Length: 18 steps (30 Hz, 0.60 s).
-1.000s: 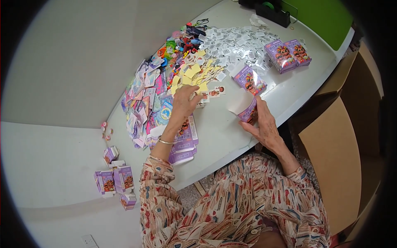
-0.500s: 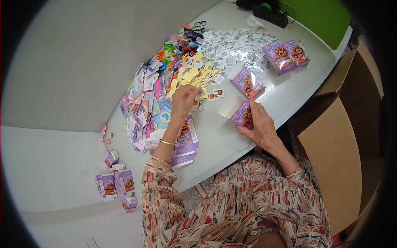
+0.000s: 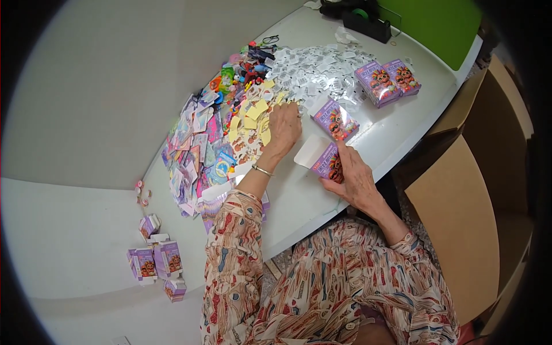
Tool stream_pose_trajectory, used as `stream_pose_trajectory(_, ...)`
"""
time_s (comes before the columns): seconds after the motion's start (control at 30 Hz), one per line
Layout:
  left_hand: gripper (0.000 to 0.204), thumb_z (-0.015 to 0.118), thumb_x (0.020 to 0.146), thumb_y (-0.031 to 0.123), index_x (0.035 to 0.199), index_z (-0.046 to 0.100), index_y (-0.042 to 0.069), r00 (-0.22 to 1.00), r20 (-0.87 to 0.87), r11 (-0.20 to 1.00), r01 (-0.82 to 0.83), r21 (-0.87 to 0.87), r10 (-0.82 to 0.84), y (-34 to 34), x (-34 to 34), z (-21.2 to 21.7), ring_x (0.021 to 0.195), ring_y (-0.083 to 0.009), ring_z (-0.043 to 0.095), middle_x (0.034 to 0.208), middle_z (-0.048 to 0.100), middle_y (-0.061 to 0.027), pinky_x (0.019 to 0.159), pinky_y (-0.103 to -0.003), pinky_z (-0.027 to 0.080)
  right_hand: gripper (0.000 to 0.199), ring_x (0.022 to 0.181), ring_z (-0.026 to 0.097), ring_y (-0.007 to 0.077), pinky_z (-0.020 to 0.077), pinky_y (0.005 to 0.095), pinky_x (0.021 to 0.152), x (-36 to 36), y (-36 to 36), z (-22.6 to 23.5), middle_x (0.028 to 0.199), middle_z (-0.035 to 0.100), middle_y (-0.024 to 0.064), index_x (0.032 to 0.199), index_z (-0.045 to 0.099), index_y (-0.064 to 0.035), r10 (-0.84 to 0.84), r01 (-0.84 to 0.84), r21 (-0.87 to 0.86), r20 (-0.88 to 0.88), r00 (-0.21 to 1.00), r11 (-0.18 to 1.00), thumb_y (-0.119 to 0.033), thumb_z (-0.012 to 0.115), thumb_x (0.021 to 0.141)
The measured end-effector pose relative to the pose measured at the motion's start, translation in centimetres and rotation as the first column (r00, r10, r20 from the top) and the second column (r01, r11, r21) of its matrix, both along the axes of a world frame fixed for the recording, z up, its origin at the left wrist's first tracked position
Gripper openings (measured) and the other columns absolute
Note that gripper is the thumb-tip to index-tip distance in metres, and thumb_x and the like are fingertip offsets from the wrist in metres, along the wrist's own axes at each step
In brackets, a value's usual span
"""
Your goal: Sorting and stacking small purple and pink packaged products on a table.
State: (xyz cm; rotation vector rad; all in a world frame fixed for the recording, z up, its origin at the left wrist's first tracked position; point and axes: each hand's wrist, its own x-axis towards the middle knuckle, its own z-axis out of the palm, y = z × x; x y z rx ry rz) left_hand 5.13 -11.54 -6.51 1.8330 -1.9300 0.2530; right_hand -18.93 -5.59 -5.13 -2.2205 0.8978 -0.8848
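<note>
Cream sleeves (image 3: 234,253) with red-and-blue print, slim metal bangle (image 3: 263,171)

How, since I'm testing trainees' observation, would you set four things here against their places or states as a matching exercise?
1. left hand
2. right hand
3. tape dispenser
4. carton

A. near the green panel
B. beside the yellow slips
C. open, at the picture's far right
D. holding a purple box

Pairs: 1-B, 2-D, 3-A, 4-C
</note>
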Motion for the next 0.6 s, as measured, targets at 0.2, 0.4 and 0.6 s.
stream_pose_trajectory(0.2, 0.013, 0.059, 0.077, 0.008, 0.086, 0.063, 0.001, 0.994, -0.099, 0.977, -0.02, 0.21, 0.042, -0.4, 0.6, 0.1, 0.072, -0.0372, 0.063, 0.075, 0.065, -0.0191, 0.068, -0.046, 0.049, 0.091, 0.095, 0.056, 0.0374, 0.0492, 0.0427, 0.081, -0.2, 0.2, -0.2, 0.104, 0.053, 0.0212, 0.14, 0.028, 0.0064, 0.004, -0.004, 0.006, 0.014, 1.0, 1.0, -0.024, 0.078, 0.071)
stream_pose_trajectory(0.4, 0.016, 0.057, 0.076, 0.01, 0.086, 0.069, 0.006, 0.979, -0.199, 0.96, 0.025, 0.278, 0.032, -0.3, 1.5, 0.8, 0.072, -0.0371, 0.062, 0.077, 0.067, -0.0174, 0.068, -0.044, 0.05, 0.091, 0.096, 0.056, 0.0373, 0.0492, 0.0426, 0.082, 0.0, 0.2, -0.1, 0.105, 0.053, 0.0214, 0.139, 0.028, 0.0075, 0.013, -0.013, -0.004, 0.023, 1.0, 1.0, -0.025, 0.078, 0.07)
stream_pose_trajectory(0.6, 0.014, 0.058, 0.075, 0.014, 0.079, 0.067, 0.005, 0.935, -0.349, 0.988, -0.008, 0.153, 0.062, -2.1, 3.2, 4.6, 0.067, -0.0318, 0.065, 0.07, 0.065, -0.0165, 0.064, -0.041, 0.05, 0.093, 0.098, 0.056, 0.0372, 0.0491, 0.042, 0.083, -0.3, -0.2, -0.3, 0.109, 0.053, 0.0221, 0.141, 0.027, 0.0071, 0.001, -0.001, 0.039, -0.023, 1.0, 0.999, -0.025, 0.078, 0.07)
